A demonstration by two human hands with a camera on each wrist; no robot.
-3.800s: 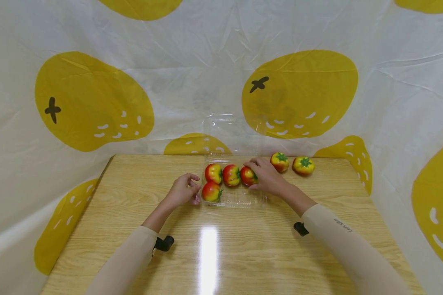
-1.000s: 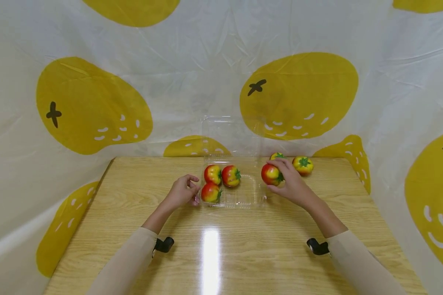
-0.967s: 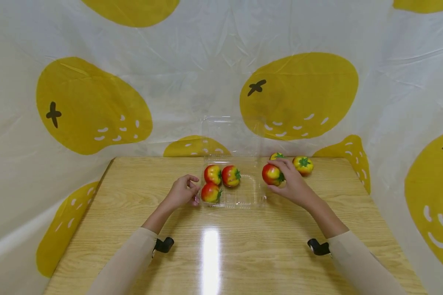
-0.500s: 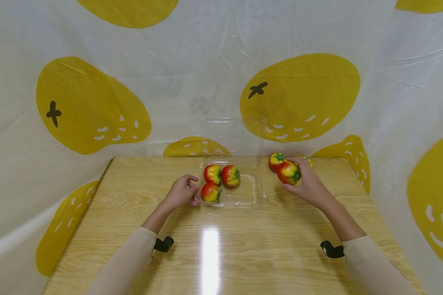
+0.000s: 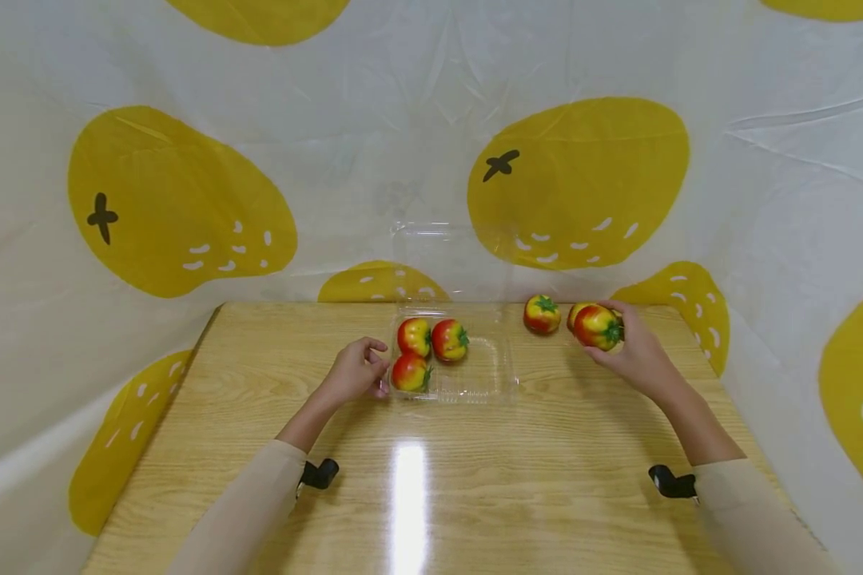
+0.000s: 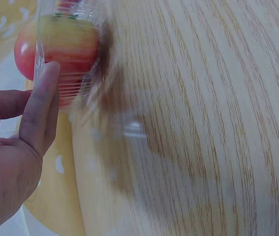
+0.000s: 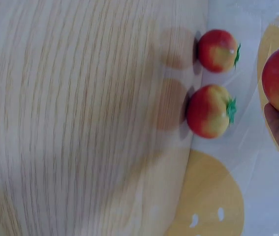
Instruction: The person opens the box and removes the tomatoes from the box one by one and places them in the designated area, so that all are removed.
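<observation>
Red-and-yellow tomatoes with green leafy tops lie about; three of them (image 5: 413,373) sit in the left part of a clear plastic clamshell container (image 5: 485,369). Its transparent lid (image 5: 451,259) stands raised at the back. Beside the container's left wall is my left hand (image 5: 355,371), whose extended fingertips touch that wall in the left wrist view. My right hand (image 5: 642,358) holds another tomato (image 5: 595,327) between thumb and fingers, above the table at the back right. Behind it a second tomato (image 5: 573,314) is partly hidden, and a third (image 5: 542,315) rests just left.
The wooden table (image 5: 518,479) ends at the back against a white curtain (image 5: 374,176) printed with large yellow fruit shapes, which also hangs on both sides. A bright light reflection (image 5: 408,503) shows on the tabletop. Black wrist cameras (image 5: 672,482) sit at both sleeves.
My right hand has lifted a tomato from the container's upper right and carried it rightward, past one loose tomato to in front of the other. The left hand has stayed put.
</observation>
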